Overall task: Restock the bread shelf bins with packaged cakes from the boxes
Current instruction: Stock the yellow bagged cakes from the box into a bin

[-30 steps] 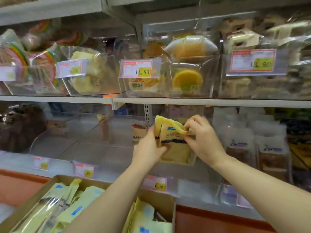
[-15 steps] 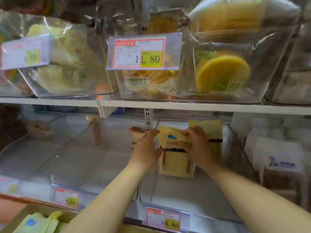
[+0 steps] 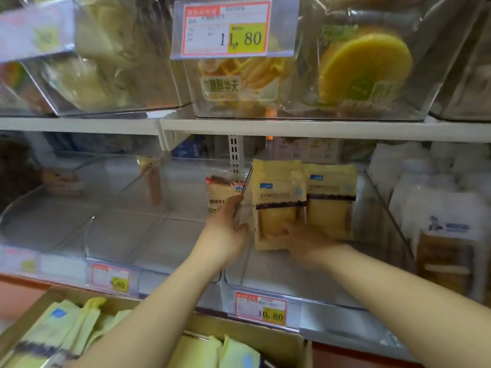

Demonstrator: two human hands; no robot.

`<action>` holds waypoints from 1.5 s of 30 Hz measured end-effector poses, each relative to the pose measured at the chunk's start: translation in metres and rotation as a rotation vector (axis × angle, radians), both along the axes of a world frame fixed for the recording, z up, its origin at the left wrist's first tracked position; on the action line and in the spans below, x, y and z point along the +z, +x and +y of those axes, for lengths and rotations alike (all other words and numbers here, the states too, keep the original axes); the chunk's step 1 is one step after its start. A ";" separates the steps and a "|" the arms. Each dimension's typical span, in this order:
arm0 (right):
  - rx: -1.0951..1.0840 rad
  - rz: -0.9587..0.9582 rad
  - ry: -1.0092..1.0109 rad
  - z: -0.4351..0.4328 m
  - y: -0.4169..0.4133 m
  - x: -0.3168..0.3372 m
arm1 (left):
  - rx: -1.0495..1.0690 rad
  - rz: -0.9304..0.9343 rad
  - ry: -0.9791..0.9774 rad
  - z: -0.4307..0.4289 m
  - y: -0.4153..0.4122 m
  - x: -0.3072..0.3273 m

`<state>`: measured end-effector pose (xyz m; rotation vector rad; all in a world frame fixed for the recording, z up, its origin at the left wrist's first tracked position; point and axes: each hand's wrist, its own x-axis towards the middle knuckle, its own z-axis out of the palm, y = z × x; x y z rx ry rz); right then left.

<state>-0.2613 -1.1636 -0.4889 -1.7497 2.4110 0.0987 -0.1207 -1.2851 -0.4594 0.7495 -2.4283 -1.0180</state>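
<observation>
Shelf (image 3: 292, 128) runs across mid-frame. Upper bins (image 3: 305, 115) above it hold other goods.
Below, centre-right: clear bin (image 3: 279, 277), floor mostly bare, two yellow cakes standing at its back.
Box (image 3: 265, 338) along the bottom edge, open, with more packs (image 3: 66, 330) inside at lower left.

Cake (image 3: 276, 192) stands upright at frame centre, touching second cake (image 3: 330, 197) on its right. Both labels face out.
Right hand (image 3: 300, 243) grips cake at its lower front, fingers curled over the window.
Left hand (image 3: 225, 235) is apart from the right, at the bin's left wall, with fingers up the outside and thumb inside. Pinching or only resting: cannot tell. It holds no pack.
Tag (image 3: 261, 308) at bin front reads 10.80.

Step, as I judge it: seating cake in the back row.
To do it well:
- Press the base flat to the bin floor and push it fully back.
- Keep it square against second cake, label forward.
- Release low so it does not tip.
- Steadying the wall with the left hand should help.

Bin is largely unfilled, so this looks early in the restock.
</observation>
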 end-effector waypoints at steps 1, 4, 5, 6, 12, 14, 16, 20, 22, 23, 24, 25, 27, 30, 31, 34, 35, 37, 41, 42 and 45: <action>-0.007 0.107 -0.007 -0.003 -0.002 0.001 | 0.004 0.006 -0.015 0.000 0.000 0.000; -0.024 0.346 -0.053 -0.013 -0.009 -0.002 | 0.020 0.017 -0.045 -0.002 -0.001 -0.004; -0.007 0.420 -0.102 -0.016 -0.009 -0.005 | 0.021 0.023 -0.051 -0.002 -0.002 -0.004; -0.007 0.475 -0.126 -0.020 -0.009 -0.008 | 0.020 0.027 -0.058 -0.002 -0.002 -0.005; 0.022 0.403 -0.202 -0.019 -0.013 -0.013 | 0.012 0.038 -0.071 -0.001 -0.001 -0.006; 0.022 0.398 -0.104 -0.015 -0.009 -0.010 | 0.011 0.036 -0.069 -0.001 -0.002 -0.006; 0.051 0.381 -0.032 -0.013 -0.008 -0.012 | 0.013 0.032 -0.072 0.000 -0.001 -0.006; 0.031 0.348 0.036 -0.009 -0.011 -0.011 | 0.008 0.039 -0.068 0.001 -0.001 -0.006; 0.021 0.322 0.100 -0.008 -0.008 -0.006 | 0.008 0.034 -0.061 0.001 -0.001 -0.005; 0.018 0.307 0.121 -0.008 -0.007 -0.004 | 0.010 0.028 -0.065 0.001 -0.001 -0.004; 0.010 0.285 0.134 -0.007 -0.004 -0.001 | 0.013 0.020 -0.069 0.002 -0.001 -0.003; -0.009 0.247 0.134 -0.005 -0.002 0.003 | 0.014 0.012 -0.070 0.002 0.000 -0.002; -0.064 0.143 0.088 0.000 0.005 0.012 | 0.015 -0.009 -0.063 0.005 0.002 0.004; -0.063 0.077 -0.052 0.017 0.027 0.030 | 0.024 -0.013 -0.100 0.012 0.015 0.017; -0.055 0.072 -0.125 0.025 0.037 0.037 | 0.029 -0.001 -0.129 0.016 0.023 0.022; 0.018 0.078 -0.407 0.050 0.074 0.053 | 0.048 0.028 -0.198 0.026 0.062 0.033; 0.050 0.047 -0.471 0.058 0.087 0.056 | 0.059 0.027 -0.210 0.028 0.078 0.034; 0.107 -0.019 -0.496 0.067 0.114 0.061 | 0.089 0.017 -0.208 0.031 0.113 0.032; 0.202 -0.095 -0.346 0.066 0.156 0.055 | 0.165 -0.069 -0.203 0.036 0.178 0.018; 0.219 -0.111 -0.272 0.063 0.165 0.052 | 0.172 -0.102 -0.202 0.038 0.193 0.014; 0.239 -0.143 -0.040 0.056 0.184 0.036 | 0.156 -0.243 -0.186 0.042 0.225 -0.003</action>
